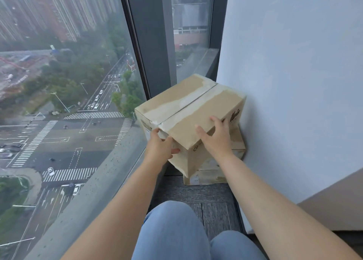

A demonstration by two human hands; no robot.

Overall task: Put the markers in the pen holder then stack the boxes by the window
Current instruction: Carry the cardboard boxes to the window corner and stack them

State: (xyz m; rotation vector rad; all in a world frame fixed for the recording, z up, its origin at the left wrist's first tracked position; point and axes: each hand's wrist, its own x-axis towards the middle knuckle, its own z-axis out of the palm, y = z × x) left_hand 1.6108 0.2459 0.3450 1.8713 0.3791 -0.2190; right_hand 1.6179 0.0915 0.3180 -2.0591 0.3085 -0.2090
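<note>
Top box (188, 110) gripped by left hand (160, 146), right hand (217, 140); lower box (212, 173) mostly hidden beneath.

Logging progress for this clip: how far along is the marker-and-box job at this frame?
Markers and pen holder are out of view, so that step cannot be judged. In hand: the left hand and right hand grip the upper box, sitting askew on the lower box in the corner between window and wall. Left: squaring it, letting go.
</note>
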